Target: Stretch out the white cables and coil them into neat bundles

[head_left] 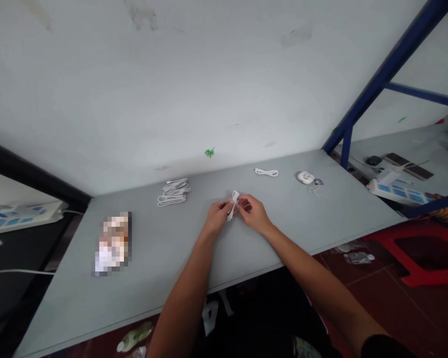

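Head camera is showing me a grey tabletop (171,263) set against a scuffed white wall (171,84); I am watching two bare forearms reaching in from the bottom of the view and meeting near the middle of the table. The left hand (218,217) and the right hand (254,214) are pinching a small looped white cable (234,205) from either side, with their fingertips nearly touching around it; the cable's loops are standing up between them, and I cannot tell from here whether any of it is touching the tabletop.

Farther along the table, I am seeing a larger coiled white cable (173,192) lying to the left of the hands, and a short bundled white cable (266,172) lying beyond them, near the wall. A white earbud case (305,177) is sitting to the right of that bundle, with a thin tangled wire (315,189) just beside it; a pixelated object (114,243) is lying near the table's left end, too blurred for me to name.

Beyond the table edges, a white power strip with blue panels (397,191) is resting on a lower surface at the right, under a blue metal frame (392,64); another power strip (18,216) is showing at the left. A red plastic stool (414,248) is standing on the dark red floor at the lower right.
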Demonstrator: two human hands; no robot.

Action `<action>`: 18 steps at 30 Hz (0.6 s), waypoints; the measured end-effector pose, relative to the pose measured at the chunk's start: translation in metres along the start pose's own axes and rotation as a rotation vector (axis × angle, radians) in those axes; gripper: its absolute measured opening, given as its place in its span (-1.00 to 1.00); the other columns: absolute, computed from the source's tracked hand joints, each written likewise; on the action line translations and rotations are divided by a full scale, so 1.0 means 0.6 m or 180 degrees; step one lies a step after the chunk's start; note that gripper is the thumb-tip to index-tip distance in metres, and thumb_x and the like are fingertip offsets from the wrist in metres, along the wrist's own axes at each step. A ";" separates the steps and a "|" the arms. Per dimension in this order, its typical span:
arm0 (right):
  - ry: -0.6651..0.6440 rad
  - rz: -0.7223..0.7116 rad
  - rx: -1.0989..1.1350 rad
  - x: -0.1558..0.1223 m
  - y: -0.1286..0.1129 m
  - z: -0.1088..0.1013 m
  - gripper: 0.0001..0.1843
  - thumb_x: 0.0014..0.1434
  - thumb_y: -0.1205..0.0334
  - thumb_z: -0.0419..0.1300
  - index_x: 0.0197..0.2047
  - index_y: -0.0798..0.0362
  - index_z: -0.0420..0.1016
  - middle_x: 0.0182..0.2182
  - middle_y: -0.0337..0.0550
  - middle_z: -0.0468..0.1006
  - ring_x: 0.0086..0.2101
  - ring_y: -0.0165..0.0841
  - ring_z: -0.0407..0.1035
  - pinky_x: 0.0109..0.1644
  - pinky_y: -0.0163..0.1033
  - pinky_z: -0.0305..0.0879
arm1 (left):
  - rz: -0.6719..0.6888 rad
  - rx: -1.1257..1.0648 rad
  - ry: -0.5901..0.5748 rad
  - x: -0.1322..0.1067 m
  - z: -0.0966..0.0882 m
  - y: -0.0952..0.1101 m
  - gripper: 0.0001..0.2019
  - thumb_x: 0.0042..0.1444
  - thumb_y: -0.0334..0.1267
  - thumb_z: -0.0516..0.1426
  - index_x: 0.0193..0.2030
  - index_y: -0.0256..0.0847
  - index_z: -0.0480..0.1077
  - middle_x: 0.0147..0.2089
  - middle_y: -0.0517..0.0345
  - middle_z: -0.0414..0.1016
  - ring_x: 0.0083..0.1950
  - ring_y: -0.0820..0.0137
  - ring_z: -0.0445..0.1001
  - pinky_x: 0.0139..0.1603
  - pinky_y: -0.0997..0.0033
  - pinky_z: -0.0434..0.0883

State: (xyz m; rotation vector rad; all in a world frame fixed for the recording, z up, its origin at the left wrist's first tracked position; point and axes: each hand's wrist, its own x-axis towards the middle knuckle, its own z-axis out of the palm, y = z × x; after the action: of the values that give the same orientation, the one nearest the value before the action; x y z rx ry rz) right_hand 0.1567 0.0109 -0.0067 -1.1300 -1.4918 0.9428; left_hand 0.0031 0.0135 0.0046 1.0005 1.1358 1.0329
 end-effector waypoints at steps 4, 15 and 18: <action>-0.0115 -0.0939 -0.0853 -0.004 0.000 -0.003 -0.84 0.20 0.27 0.16 -0.14 0.01 0.50 -0.23 -0.05 0.51 -0.30 -0.30 0.40 -0.20 -0.19 0.38 | -0.0141 -0.0156 0.0018 0.003 -0.002 -0.004 -0.65 -0.10 0.02 0.32 -0.45 -0.29 0.51 -0.54 0.16 0.45 -0.52 0.47 0.36 -0.44 0.47 0.29; -0.0182 -0.0771 -0.1004 -0.007 0.002 -0.001 -0.85 0.24 0.27 0.13 -0.34 0.01 0.50 -0.44 -0.15 0.47 -0.41 -0.32 0.36 -0.30 -0.22 0.31 | 0.0381 0.0352 -0.0209 -0.001 -0.004 0.001 -0.70 0.00 -0.03 0.25 -0.36 -0.27 0.54 -0.49 0.17 0.47 -0.46 0.46 0.35 -0.38 0.47 0.26; -0.0200 -0.0694 -0.0844 -0.007 -0.002 -0.001 -0.86 0.23 0.27 0.14 -0.35 0.01 0.49 -0.43 -0.15 0.48 -0.41 -0.32 0.36 -0.31 -0.23 0.31 | 0.0565 0.0444 -0.0216 -0.003 -0.003 0.004 -0.73 0.01 -0.06 0.24 -0.33 -0.25 0.56 -0.47 0.18 0.46 -0.42 0.46 0.34 -0.34 0.47 0.27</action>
State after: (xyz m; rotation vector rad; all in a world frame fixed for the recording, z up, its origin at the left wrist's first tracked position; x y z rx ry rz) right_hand 0.1576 0.0062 -0.0063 -1.1033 -1.7901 0.6491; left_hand 0.0010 0.0127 0.0069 1.2565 1.0894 1.0622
